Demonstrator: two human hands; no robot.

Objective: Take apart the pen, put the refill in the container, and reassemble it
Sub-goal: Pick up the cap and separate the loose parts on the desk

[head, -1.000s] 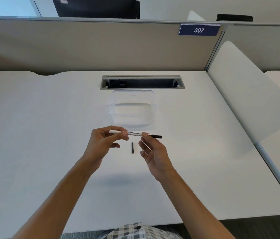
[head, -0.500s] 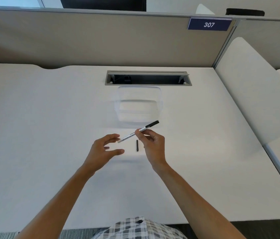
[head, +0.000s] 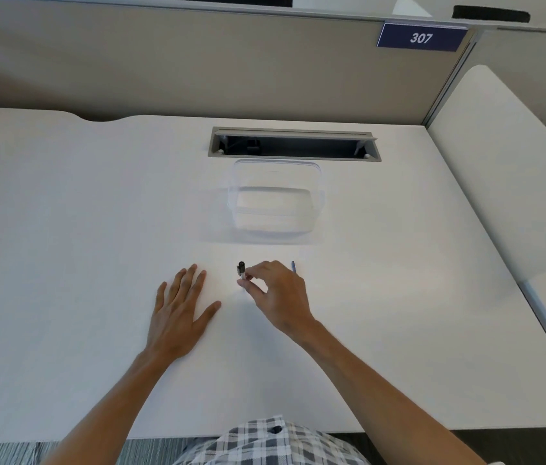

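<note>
Head view: right hand pinches the pen upright on the counter, near the clear container; left hand rests flat, fingers released. Judging by this, keep the pinch firm while pulling the refill out

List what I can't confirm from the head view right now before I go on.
- Pen: only its dark end shows; the right hand pinching it covers the rest.
- Thin blue piece: mostly hidden behind the right hand; too small to tell whether it is the refill.
- Small black part: not visible.
- Container: clear and washed out; contents can't be judged.
- Left hand: flat on the desk, palm side hidden.
</note>
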